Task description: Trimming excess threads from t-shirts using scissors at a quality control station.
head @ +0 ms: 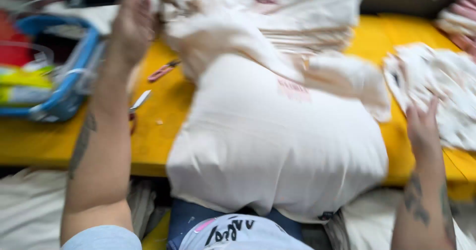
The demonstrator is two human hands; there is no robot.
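Cream cloth bags (277,141) lie stacked on the yellow bench (163,141), the near end of the pile hanging over the bench's near edge toward the person's lap, with a faint pink print on the top one. At the far end the pile is lifted and rumpled, and there the left hand (131,24) reaches up and out — its fingers seem curled into the fabric at the far left corner, though motion blur hides just how tight the grip is. The raised corner suggests, I judge, that the bag is being peeled off the stack or pulled along it.

On the right, the right hand (421,123) rests flat with fingers spread, at the near edge of a second heap of white fabric pieces (436,91); it presses or steadies rather than pinches, and holds nothing closed within it.

Left of the bags, a small pair of snips with reddish handles (162,71) and a pale blade-like tool (140,101) lie on the bench, just beside the left forearm — likely kept within easy reach. Farther left stands a blue-rimmed basket (74,81) with packets inside.
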